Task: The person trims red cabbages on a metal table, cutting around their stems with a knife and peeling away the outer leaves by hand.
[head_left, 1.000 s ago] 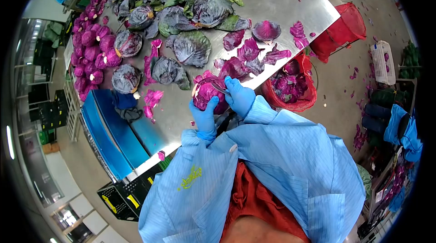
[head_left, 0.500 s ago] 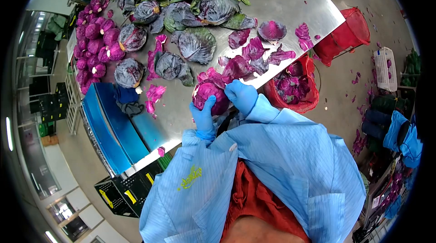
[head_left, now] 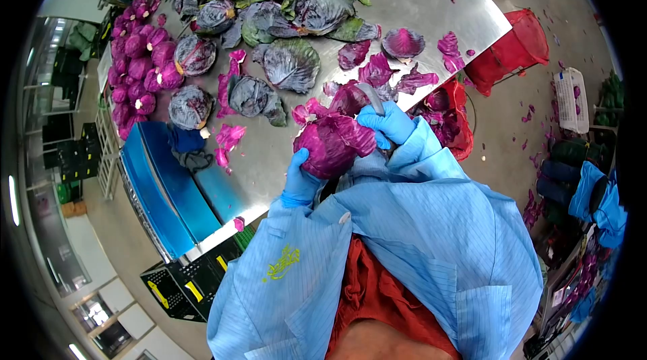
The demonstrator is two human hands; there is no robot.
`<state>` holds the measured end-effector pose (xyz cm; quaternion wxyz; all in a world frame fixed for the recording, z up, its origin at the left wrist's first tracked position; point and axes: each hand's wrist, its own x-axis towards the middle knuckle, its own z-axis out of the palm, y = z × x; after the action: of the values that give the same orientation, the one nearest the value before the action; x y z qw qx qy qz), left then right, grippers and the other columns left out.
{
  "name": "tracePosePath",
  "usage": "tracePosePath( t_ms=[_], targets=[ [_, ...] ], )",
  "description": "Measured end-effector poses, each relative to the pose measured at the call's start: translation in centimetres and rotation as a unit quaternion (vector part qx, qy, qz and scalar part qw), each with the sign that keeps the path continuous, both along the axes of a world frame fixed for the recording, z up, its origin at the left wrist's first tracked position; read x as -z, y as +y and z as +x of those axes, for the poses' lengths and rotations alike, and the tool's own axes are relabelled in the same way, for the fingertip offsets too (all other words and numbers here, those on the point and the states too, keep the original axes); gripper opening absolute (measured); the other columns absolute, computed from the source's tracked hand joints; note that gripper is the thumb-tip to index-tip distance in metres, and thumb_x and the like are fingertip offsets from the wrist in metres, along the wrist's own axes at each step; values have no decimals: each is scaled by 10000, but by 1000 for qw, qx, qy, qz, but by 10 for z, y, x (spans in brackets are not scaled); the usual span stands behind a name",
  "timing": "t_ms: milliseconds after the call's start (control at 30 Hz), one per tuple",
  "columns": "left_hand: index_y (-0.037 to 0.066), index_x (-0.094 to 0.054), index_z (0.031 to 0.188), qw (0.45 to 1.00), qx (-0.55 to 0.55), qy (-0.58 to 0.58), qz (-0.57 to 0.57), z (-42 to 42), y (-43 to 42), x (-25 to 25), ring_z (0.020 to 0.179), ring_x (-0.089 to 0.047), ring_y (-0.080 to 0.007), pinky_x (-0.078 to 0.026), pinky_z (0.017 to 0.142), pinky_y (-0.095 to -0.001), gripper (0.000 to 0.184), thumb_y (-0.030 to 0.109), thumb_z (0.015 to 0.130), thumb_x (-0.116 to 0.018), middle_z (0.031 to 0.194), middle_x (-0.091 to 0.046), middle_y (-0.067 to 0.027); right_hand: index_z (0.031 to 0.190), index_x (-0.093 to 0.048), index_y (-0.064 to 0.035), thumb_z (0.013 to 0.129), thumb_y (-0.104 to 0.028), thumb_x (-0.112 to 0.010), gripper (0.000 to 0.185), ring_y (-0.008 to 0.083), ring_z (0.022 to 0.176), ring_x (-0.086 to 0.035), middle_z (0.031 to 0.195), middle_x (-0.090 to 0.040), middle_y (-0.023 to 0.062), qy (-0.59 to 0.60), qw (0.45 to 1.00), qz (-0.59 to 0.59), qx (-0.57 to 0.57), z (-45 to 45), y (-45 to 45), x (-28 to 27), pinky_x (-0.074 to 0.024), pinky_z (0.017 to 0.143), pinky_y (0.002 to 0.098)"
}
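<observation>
A red cabbage (head_left: pixel 327 148) is held over the near edge of the steel table (head_left: pixel 418 3), an outer leaf peeling loose on its right side. My left hand (head_left: pixel 300 179), in a blue glove, grips the cabbage from the lower left. In my right hand (head_left: pixel 389 125), also gloved, is a knife (head_left: pixel 370 96) with its curved blade pointing up and left; the fingers are closed close to the loose leaf. Trimmed purple leaves (head_left: pixel 376 72) lie just beyond the hands.
Dark untrimmed cabbages (head_left: pixel 286 63) cover the far table, with trimmed purple ones (head_left: pixel 139 68) at left. A blue tray (head_left: pixel 158 188) sits at the near left corner. Red mesh bags (head_left: pixel 515 50) stand beyond the right edge. Black crates (head_left: pixel 182 291) are below left.
My right hand has moved right, and the knife blade now points upward. The cabbage has turned in my left hand, and a large leaf now hangs loose toward the right.
</observation>
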<state>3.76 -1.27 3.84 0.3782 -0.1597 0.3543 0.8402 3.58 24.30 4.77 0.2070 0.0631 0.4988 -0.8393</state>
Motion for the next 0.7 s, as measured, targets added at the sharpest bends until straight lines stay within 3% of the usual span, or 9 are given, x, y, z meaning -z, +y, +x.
tracePosePath(
  t_ms=[133, 233, 333, 500, 700],
  targets=[
    [77, -292, 1465, 998, 18, 14, 64, -3, -1, -1, 1340, -383, -338, -294, 1118, -505, 829, 482, 810, -600, 1473, -373, -152, 873, -654, -22, 910, -208, -639, 190, 110, 373, -456, 505, -518, 37, -34, 999, 43, -4, 11, -3, -16, -343, 348, 271],
    [84, -291, 1467, 998, 26, 30, 44, -2, 3, 4, 1340, -382, -338, -280, 1124, -505, 848, 490, 795, -610, 1472, -374, -153, 877, -655, -25, 906, -216, -644, 194, 108, 375, -457, 516, -524, 35, -32, 998, 20, 44, 4, 9, -6, -352, 353, 266],
    [92, -269, 1473, 995, 13, -15, 100, -3, 4, 8, 1335, -387, -338, -298, 1121, -502, 850, 400, 774, -643, 1468, -367, -151, 867, -658, -41, 908, -232, -641, 196, 101, 384, -477, 526, -532, 22, -26, 998, 57, 13, 11, 7, -23, -359, 355, 260],
    [92, -285, 1469, 997, 21, -1, 71, -4, 8, 5, 1333, -386, -347, -298, 1115, -516, 883, 475, 756, -637, 1463, -380, -149, 790, -608, -15, 915, -163, -605, 194, 88, 324, -411, 497, -511, 15, -62, 991, 95, 71, 9, 37, -28, -314, 318, 244],
    [118, -297, 1469, 998, 11, 8, 63, -8, 6, 2, 1331, -390, -357, -309, 1100, -542, 892, 522, 747, -629, 1467, -378, -145, 765, -618, -31, 918, -194, -599, 224, 95, 332, -430, 503, -516, 20, -94, 974, 160, 127, 44, 94, -8, -326, 317, 243]
  ],
)
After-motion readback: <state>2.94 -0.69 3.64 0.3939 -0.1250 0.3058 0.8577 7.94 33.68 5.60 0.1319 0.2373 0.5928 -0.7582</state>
